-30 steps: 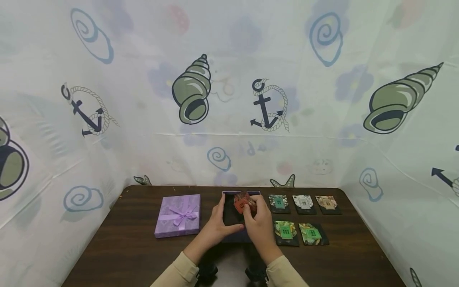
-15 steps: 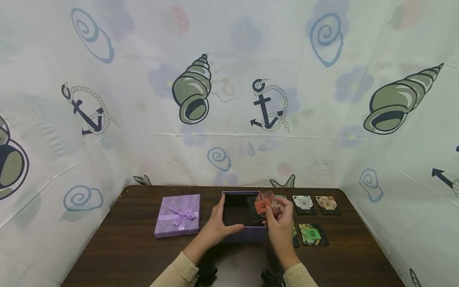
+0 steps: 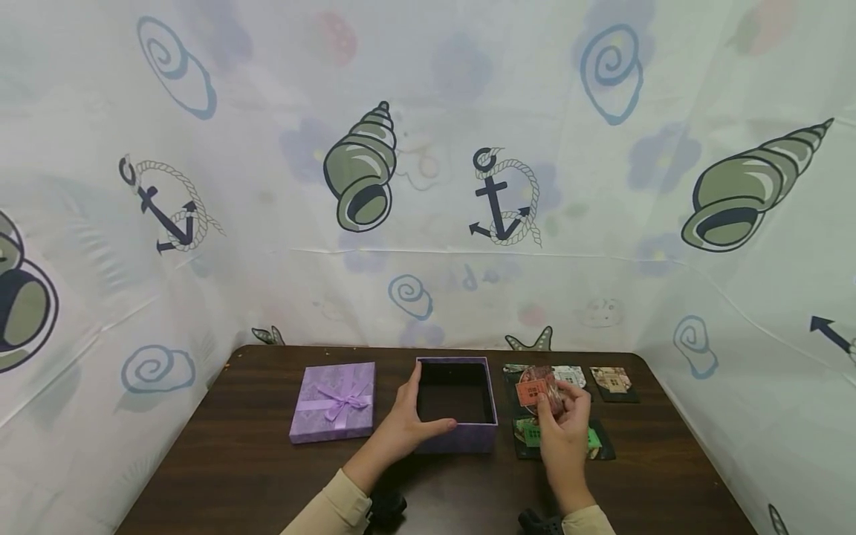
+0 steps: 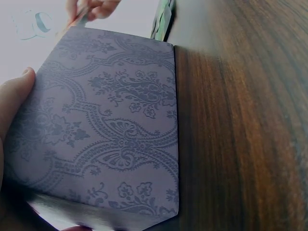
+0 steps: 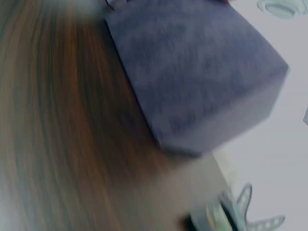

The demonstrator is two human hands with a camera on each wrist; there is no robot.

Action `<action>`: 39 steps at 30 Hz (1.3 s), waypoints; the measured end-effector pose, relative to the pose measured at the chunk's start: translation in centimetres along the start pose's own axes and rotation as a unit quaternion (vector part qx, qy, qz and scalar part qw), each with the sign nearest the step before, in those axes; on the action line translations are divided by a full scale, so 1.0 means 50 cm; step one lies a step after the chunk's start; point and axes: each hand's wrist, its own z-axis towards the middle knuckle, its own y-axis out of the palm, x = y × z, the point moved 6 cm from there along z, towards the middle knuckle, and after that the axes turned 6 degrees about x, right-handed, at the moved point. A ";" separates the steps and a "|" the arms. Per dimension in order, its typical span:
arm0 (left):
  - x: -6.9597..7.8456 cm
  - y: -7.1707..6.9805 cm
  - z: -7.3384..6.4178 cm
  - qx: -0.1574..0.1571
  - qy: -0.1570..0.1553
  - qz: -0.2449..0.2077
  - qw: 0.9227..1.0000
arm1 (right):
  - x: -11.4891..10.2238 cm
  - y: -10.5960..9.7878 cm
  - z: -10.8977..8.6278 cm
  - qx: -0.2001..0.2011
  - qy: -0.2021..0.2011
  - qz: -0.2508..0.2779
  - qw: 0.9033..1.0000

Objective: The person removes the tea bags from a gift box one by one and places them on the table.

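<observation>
A purple patterned gift box [image 3: 461, 438], its inside dark, stands without a lid at the table's middle. My left hand [image 3: 406, 420] rests against its left corner, fingers straight along the side and thumb stretched across the front; in the left wrist view the thumb [image 4: 17, 94] touches the wall. Right of the box, my right hand [image 3: 565, 427] pinches a small sachet with a red label [image 3: 532, 391] between thumb and fingers. It is above several flat dark sachets, partly covering them. One sachet with a pale brown print [image 3: 611, 380] shows whole at the right.
The purple lid with a ribbon bow [image 3: 334, 403] lies left of the box on the dark wooden table [image 3: 221, 461]. A printed cloth [image 3: 428, 186] hangs behind the table and at both sides.
My right hand has carried the red-labelled sachet from over the box rightward, above the other sachets. My left hand has stayed at the box.
</observation>
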 end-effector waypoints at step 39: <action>-0.011 0.004 0.006 0.006 -0.005 0.011 1.000 | 0.135 -0.415 0.151 0.067 0.142 -0.383 0.910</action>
